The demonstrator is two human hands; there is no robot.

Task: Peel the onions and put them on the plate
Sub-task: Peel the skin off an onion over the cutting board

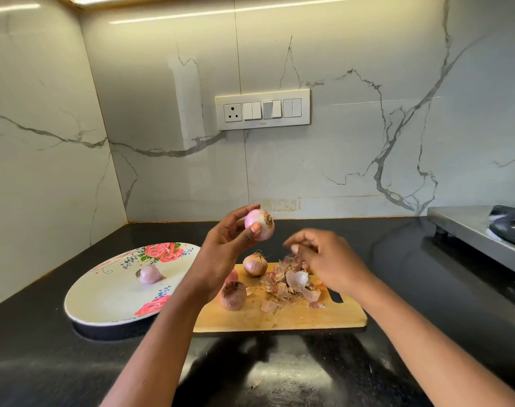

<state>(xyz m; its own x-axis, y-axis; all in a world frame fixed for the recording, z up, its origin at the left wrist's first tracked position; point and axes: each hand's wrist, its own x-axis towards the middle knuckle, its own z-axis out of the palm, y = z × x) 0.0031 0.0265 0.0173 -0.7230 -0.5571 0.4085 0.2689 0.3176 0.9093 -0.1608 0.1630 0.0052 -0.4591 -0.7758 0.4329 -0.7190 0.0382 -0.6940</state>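
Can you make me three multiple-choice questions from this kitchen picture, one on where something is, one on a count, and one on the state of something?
1. Where is the cutting board?
A. Right of the plate
B. On the stove
C. Under the plate

2. How many onions lie on the plate?
A. None
B. One
C. Three

3. What is the left hand doing?
A. Resting flat on the counter
B. Holding a peeled onion up
C. Gripping the plate

Answers: 1 A, the board lies beside the plate's right rim. 2 B, a single onion on the plate. 3 B, fingers and thumb grip the pale pink onion above the board.
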